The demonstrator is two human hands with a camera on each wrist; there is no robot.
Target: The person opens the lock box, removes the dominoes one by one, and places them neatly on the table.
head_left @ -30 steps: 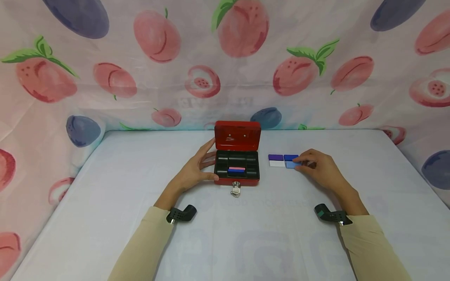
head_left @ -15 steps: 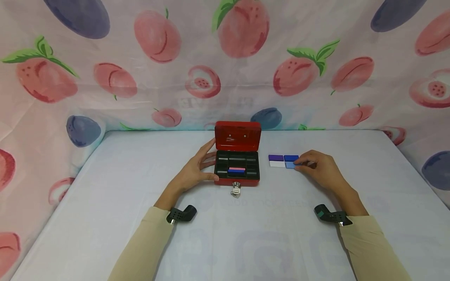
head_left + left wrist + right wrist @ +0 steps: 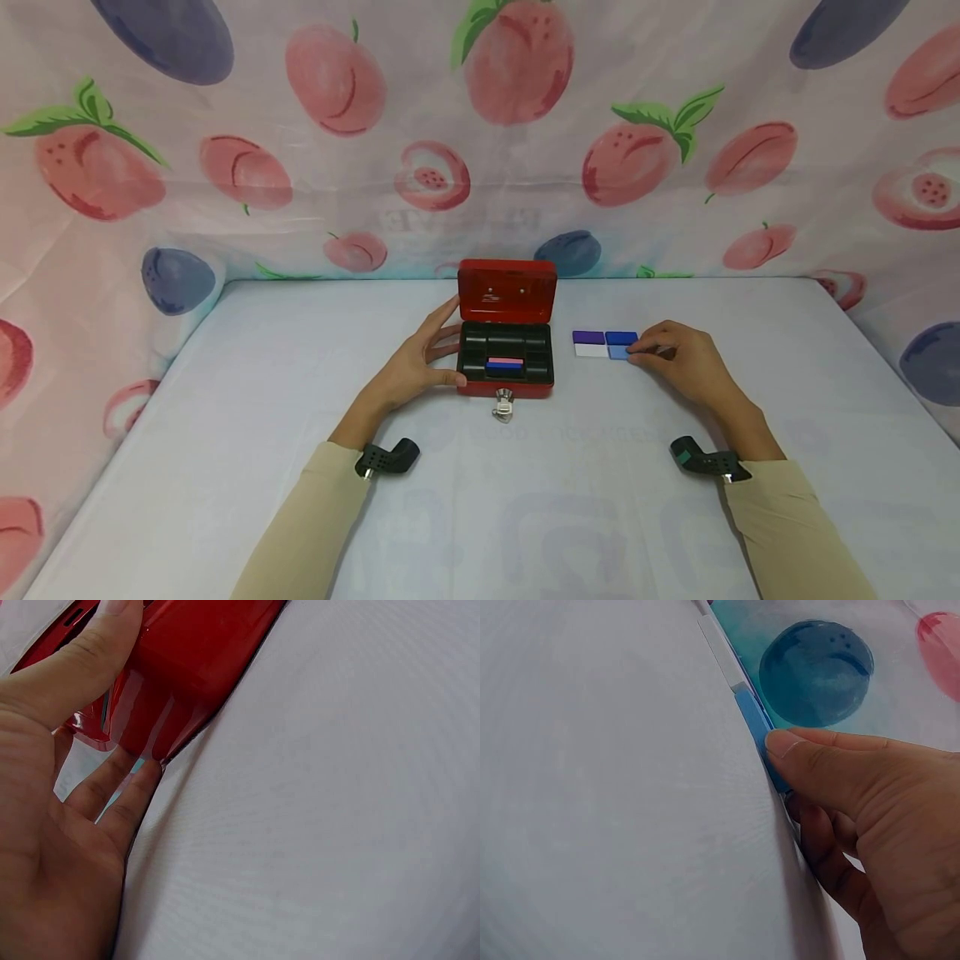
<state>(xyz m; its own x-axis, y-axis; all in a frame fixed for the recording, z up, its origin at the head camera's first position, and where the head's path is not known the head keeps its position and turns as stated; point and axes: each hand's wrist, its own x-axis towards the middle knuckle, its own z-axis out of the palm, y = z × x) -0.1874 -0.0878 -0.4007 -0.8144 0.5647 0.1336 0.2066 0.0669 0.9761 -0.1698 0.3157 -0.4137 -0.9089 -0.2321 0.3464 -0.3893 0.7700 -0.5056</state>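
A red cash box [image 3: 521,389] stands with its lid [image 3: 506,287] raised. In its black tray [image 3: 506,331] lie a pink block [image 3: 506,360] and a blue block [image 3: 504,367]. My left hand [image 3: 408,367] rests along the box's left side, thumb on the front corner and straight fingers spread toward the lid. My right hand [image 3: 686,358] pinches the right end of a light blue rectangular block [image 3: 752,712] between thumb and forefinger. Touching or close around it are a dark blue block [image 3: 620,337], a purple block [image 3: 588,337] and a white block [image 3: 591,351].
Keys [image 3: 503,408] hang from the lock at the box's front. A white cloth [image 3: 570,500] covers the table, and a fruit-print curtain [image 3: 525,183] rises behind it. Each wrist wears a black camera strap [image 3: 386,458].
My right fingertips have shifted very slightly down at the light blue block's end. The left hand and the box have not moved.
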